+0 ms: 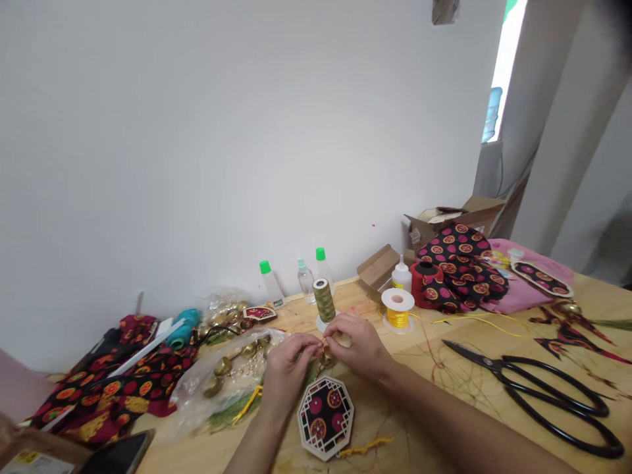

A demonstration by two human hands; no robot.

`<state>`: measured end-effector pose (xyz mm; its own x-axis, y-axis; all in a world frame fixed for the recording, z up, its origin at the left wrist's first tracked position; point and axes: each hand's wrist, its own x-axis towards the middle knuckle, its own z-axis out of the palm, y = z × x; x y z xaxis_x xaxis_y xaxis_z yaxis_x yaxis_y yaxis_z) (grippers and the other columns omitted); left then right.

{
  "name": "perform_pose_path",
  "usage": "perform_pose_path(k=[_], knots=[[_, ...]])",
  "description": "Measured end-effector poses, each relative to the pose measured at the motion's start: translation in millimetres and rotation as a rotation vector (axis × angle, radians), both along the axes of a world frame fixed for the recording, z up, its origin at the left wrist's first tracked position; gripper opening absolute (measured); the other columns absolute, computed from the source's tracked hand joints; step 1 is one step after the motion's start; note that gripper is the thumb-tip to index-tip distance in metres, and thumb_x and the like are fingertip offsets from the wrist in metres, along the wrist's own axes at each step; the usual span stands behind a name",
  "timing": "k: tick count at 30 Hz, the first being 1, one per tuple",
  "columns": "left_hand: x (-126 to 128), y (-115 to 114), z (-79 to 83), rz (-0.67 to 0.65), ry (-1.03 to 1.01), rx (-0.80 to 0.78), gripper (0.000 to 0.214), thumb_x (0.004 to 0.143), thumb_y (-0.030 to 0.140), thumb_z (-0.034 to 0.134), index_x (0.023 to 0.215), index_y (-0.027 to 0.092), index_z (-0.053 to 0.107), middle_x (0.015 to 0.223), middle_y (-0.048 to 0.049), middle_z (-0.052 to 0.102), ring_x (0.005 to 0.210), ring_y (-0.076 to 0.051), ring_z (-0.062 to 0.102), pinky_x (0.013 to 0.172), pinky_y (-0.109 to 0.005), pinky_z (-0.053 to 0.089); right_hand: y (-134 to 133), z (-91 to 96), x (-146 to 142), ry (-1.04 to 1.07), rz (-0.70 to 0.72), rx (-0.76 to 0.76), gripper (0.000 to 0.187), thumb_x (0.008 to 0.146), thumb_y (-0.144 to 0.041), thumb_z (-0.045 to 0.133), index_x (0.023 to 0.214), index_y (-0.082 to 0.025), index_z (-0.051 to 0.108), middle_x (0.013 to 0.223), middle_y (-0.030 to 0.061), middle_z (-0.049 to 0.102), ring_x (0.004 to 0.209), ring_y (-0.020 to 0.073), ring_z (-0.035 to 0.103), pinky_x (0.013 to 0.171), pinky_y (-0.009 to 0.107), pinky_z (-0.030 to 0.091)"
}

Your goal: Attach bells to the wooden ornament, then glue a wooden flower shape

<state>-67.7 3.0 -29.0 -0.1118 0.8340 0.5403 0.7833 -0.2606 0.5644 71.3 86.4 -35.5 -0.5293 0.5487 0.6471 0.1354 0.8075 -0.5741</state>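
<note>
My left hand (295, 361) and my right hand (359, 343) meet at the middle of the table, thumbs and forefingers pinched on a thin red cord (323, 342). Just under the fingers a small gold bell (326, 359) is partly hidden. Below it lies an octagonal wooden-framed ornament (326, 419), with dark floral fabric inside its pale lattice rim. A yellow braided cord (366, 447) sticks out from its lower edge. Behind my hands stands a spool of olive thread (324, 301).
Large black-handled scissors (533, 388) lie at right. A yellow cord spool (397, 311), a glue bottle (401, 273) and patterned fabric (464, 263) stand behind. Gold bells in a plastic bag (224, 368) and more fabric (106, 395) lie left. Green-capped bottles (272, 284) line the wall.
</note>
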Motion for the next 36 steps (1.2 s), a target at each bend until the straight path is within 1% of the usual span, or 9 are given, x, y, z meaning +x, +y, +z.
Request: perform_pose_path(k=[8, 18, 20, 21, 24, 26, 30, 32, 36], knots=[[-9.2, -0.4, -1.0, 0.020, -0.077, -0.031, 0.011, 0.073, 0.023, 0.053, 0.069, 0.020, 0.063, 0.075, -0.0017, 0.067, 0.070, -0.015, 0.060, 0.068, -0.027, 0.045, 10.8, 10.5, 12.9, -0.179, -0.028, 0.155, 0.009, 0.063, -0.011, 0.053, 0.064, -0.018, 0.058, 0.064, 0.0012, 0.062, 0.065, 0.0141, 0.052, 0.060, 0.023, 0.036], [-12.7, -2.9, 6.5, 0.022, -0.335, -0.147, 0.008, 0.065, 0.025, 0.059, 0.063, 0.018, 0.064, 0.076, -0.0050, 0.069, 0.071, -0.018, 0.061, 0.068, -0.030, 0.046, 19.9, 4.4, 13.8, -0.262, -0.025, 0.113, 0.018, 0.059, -0.007, 0.049, 0.056, -0.018, 0.063, 0.055, 0.0013, 0.063, 0.053, 0.0126, 0.054, 0.051, 0.021, 0.036], [-11.6, -0.9, 5.3, 0.023, -0.435, -0.169, 0.012, 0.065, 0.028, 0.059, 0.062, 0.016, 0.060, 0.077, -0.0066, 0.068, 0.069, -0.017, 0.061, 0.062, -0.027, 0.046, 17.3, 4.4, 12.8, -0.248, -0.022, 0.101, 0.018, 0.061, -0.008, 0.049, 0.059, -0.019, 0.064, 0.058, 0.0008, 0.065, 0.054, 0.0119, 0.054, 0.051, 0.020, 0.036], [-10.6, 0.4, 4.3, 0.020, -0.486, -0.186, 0.015, 0.066, 0.030, 0.059, 0.061, 0.016, 0.057, 0.076, -0.0070, 0.068, 0.064, -0.015, 0.060, 0.055, -0.024, 0.045, 15.4, 5.0, 12.4, -0.240, -0.019, 0.090, 0.018, 0.062, -0.009, 0.049, 0.061, -0.019, 0.064, 0.059, 0.0005, 0.065, 0.054, 0.0115, 0.055, 0.051, 0.020, 0.036], [-5.6, 5.0, 1.2, -0.009, -0.620, -0.264, 0.024, 0.066, 0.038, 0.057, 0.062, 0.015, 0.050, 0.061, -0.0044, 0.066, 0.040, -0.008, 0.049, 0.034, -0.016, 0.030, 9.1, 8.1, 12.3, -0.233, -0.012, 0.047, 0.015, 0.062, -0.011, 0.049, 0.063, -0.019, 0.062, 0.060, -0.0007, 0.064, 0.054, 0.0109, 0.053, 0.050, 0.019, 0.035], [-1.8, 7.6, 0.0, -0.022, -0.683, -0.315, 0.029, 0.062, 0.042, 0.060, 0.062, 0.015, 0.048, 0.051, -0.0005, 0.061, 0.031, -0.004, 0.038, 0.030, -0.015, 0.021, 5.9, 10.2, 12.9, -0.244, -0.007, 0.027, 0.013, 0.061, -0.012, 0.050, 0.063, -0.019, 0.061, 0.060, -0.0012, 0.063, 0.054, 0.0108, 0.052, 0.050, 0.019, 0.035], [1.8, 9.5, 0.8, 0.021, -0.756, -0.350, 0.035, 0.058, 0.047, 0.062, 0.065, 0.014, 0.053, 0.042, 0.0047, 0.053, 0.028, -0.002, 0.027, 0.030, -0.015, 0.015, 3.7, 11.3, 13.9, -0.236, 0.029, 0.050, 0.011, 0.062, -0.014, 0.051, 0.063, -0.019, 0.060, 0.062, -0.0008, 0.062, 0.059, 0.0119, 0.054, 0.056, 0.021, 0.037], [1.9, 9.1, 0.9, 0.029, -0.755, -0.359, 0.034, 0.059, 0.047, 0.062, 0.064, 0.013, 0.056, 0.042, 0.0050, 0.052, 0.029, -0.002, 0.027, 0.031, -0.016, 0.016, 3.8, 10.9, 14.1, -0.230, 0.047, 0.092, 0.010, 0.063, -0.014, 0.051, 0.064, -0.019, 0.059, 0.064, -0.0005, 0.062, 0.062, 0.0125, 0.054, 0.058, 0.022, 0.037], [4.0, 8.2, -4.2, -0.043, -0.699, -0.379, 0.030, 0.060, 0.041, 0.063, 0.053, 0.013, 0.060, 0.046, 0.0023, 0.055, 0.039, -0.006, 0.040, 0.040, -0.018, 0.029, 3.9, 13.6, 14.7, -0.232, 0.048, 0.214, 0.008, 0.064, -0.014, 0.052, 0.065, -0.019, 0.058, 0.064, 0.0001, 0.061, 0.063, 0.0131, 0.052, 0.055, 0.022, 0.035]])
